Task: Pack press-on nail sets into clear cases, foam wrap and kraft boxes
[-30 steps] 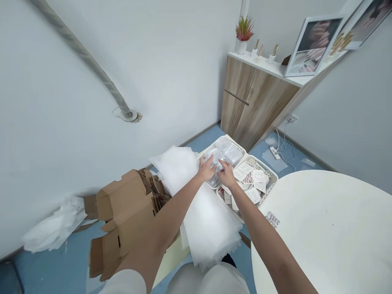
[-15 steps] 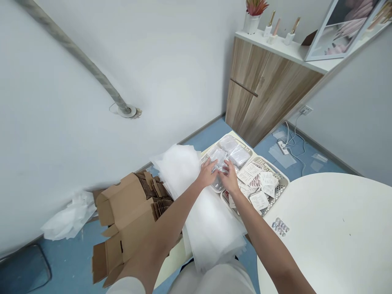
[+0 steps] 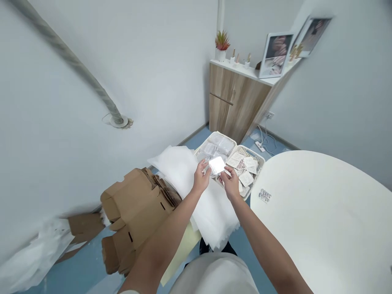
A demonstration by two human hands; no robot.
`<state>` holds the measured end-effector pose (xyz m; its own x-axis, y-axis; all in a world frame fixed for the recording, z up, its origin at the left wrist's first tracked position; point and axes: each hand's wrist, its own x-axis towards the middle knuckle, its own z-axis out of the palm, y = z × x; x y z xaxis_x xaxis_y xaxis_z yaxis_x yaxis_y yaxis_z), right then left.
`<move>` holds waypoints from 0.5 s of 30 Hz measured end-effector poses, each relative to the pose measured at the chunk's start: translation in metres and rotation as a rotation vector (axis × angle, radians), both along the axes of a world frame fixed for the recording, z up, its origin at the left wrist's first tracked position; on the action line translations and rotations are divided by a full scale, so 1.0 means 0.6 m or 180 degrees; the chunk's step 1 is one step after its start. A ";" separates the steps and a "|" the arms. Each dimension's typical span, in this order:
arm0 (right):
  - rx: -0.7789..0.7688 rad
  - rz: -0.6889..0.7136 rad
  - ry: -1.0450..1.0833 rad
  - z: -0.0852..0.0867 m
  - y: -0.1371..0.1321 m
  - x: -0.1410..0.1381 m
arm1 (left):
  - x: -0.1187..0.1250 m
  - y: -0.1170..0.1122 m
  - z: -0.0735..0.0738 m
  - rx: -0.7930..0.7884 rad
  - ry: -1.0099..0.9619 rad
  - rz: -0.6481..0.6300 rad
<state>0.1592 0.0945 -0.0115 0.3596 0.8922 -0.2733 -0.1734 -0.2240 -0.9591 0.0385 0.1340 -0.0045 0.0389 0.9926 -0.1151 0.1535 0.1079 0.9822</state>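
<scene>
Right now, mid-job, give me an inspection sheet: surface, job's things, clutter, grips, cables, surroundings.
Surface: white curved-edge table bearing a small shiny blister-like pack; pale-yellow flat surface under white translucent sheets.
Job's things: bright white square piece; white plastic tray of clear packets; white perforated basket of printed cards.
Clutter: flattened brown cardboard boxes; crumpled white plastic sheeting, left.
Grips: right grip pinches the piece's right corner; left grip at its left side, contact unclear.
Cables: white cables and power strip on the blue floor.
Surroundings: wood-grain cabinet topped by a potted plant and white-framed picture.
</scene>
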 end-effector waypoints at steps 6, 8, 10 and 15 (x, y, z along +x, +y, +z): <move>0.0064 -0.0436 -0.0107 0.034 -0.157 0.024 | 0.012 -0.123 0.021 -0.0529 -0.0736 -0.0320; 0.0146 -0.0593 -0.0211 0.043 -0.212 0.040 | 0.025 -0.160 0.025 -0.0762 -0.0856 -0.0740; 0.0210 -0.0839 -0.0329 0.050 -0.264 0.059 | 0.045 -0.193 0.028 -0.0968 -0.0892 -0.1153; 0.0222 -0.1511 -0.0234 0.054 -0.375 0.108 | 0.114 -0.267 0.032 -0.1329 -0.0975 -0.1946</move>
<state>0.2238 -0.1307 0.0206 0.7475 0.6402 -0.1773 -0.1721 -0.0711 -0.9825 0.1066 -0.0263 0.0146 0.6520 0.6627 -0.3685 0.0342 0.4598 0.8873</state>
